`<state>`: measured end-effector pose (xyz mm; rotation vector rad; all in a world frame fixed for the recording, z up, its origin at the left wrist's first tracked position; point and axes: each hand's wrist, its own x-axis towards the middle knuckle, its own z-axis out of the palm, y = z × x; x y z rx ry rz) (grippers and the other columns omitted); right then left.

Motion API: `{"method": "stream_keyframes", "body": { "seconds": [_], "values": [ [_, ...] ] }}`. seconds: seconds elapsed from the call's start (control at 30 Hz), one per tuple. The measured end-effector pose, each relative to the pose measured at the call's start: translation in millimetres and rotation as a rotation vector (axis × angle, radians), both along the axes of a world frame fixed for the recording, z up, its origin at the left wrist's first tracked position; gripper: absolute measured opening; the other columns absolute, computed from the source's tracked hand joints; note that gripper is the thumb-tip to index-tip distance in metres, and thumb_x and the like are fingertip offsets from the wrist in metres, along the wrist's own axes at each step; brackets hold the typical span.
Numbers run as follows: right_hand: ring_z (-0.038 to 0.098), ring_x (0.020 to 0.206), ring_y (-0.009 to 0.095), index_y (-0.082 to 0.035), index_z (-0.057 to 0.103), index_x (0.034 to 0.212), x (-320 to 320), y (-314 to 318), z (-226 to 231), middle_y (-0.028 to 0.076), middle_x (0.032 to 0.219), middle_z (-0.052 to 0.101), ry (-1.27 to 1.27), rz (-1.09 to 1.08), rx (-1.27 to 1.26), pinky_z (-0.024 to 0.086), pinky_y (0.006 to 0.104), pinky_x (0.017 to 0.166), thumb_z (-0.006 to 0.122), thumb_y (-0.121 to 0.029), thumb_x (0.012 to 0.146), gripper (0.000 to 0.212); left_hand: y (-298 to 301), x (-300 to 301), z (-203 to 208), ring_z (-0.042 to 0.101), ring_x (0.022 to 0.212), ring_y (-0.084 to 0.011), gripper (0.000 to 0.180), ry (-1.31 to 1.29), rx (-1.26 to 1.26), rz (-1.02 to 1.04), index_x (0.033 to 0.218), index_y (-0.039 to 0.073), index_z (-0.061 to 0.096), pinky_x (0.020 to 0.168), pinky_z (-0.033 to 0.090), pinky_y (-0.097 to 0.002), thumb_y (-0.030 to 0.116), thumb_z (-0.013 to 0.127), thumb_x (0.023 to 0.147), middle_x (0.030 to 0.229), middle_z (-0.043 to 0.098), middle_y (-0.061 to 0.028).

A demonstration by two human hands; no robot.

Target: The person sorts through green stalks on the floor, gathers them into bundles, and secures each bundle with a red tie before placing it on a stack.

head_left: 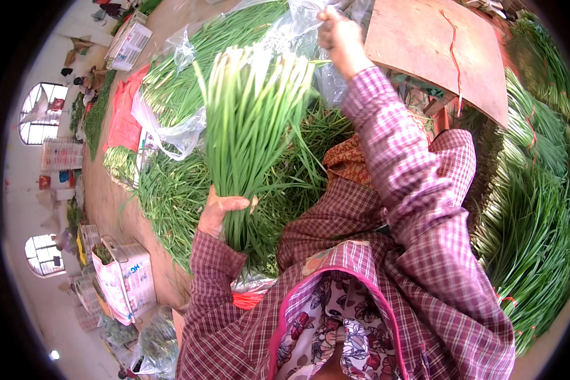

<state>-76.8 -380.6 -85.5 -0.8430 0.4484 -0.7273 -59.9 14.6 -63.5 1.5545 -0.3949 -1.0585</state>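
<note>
My left hand (pixel 216 212) is wrapped round a thick bunch of garlic chives (pixel 250 120), gripping it low on the green leaves. The pale stem ends point up and away from me, and the leaf tips hang down by my sleeve. Raised at the far side, my right hand (pixel 342 41) has its fingers curled closed beside a clear plastic bag (pixel 291 31); what they pinch, if anything, is too small to make out. Beyond the bunch lies a big pile of chives (pixel 234 38) on plastic, and more loose greens (pixel 177 202) spread beneath it.
A wooden board (pixel 418 38) with a red tie (pixel 453 50) across it stands at the far right. Tied bundles of chives (pixel 532 209) are stacked along the right. Left are a red cloth (pixel 125 111), a printed carton (pixel 133 278) and a bag of greens (pixel 157 342).
</note>
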Motion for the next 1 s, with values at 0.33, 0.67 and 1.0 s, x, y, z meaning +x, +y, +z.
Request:
{"method": "stream_keyframes", "body": {
  "seconds": [0.33,0.67,1.0],
  "values": [
    [0.059,0.112,0.027,-0.001,0.029,0.147,-66.8,75.5,32.7,0.020,0.128,0.058,0.241,0.587,-0.683,0.054,0.0352,0.080,0.065,-0.068,0.078,0.103,27.2,16.7,-13.3,0.061,0.064,-0.0240,0.048,0.133,-0.103,0.024,0.105,-0.007,0.061,0.063,0.052,-0.0373,0.015,0.074,0.064,0.080,0.065,-0.0144],
    [0.066,0.076,0.012,0.003,0.030,0.146,-56.6,94.4,29.7,0.017,0.120,0.061,0.060,0.628,-0.524,0.046,0.0188,0.053,0.066,-0.057,0.084,0.093,33.7,31.8,-24.0,0.059,0.060,-0.0214,0.050,0.142,-0.173,-0.129,0.109,-0.006,0.058,0.069,0.051,-0.0384,0.018,0.072,0.067,0.080,0.063,-0.0109],
    [0.063,0.079,0.010,-0.001,0.046,0.139,-55.8,102.0,43.6,0.005,0.099,0.065,0.146,0.507,-0.561,0.046,0.0215,0.058,0.054,-0.058,0.092,0.073,35.5,35.6,-39.9,0.061,0.064,-0.0229,0.046,0.239,-0.363,-0.235,0.110,-0.006,0.057,0.069,0.050,-0.0419,0.017,0.072,0.073,0.083,0.064,-0.0104]
  ]
}}
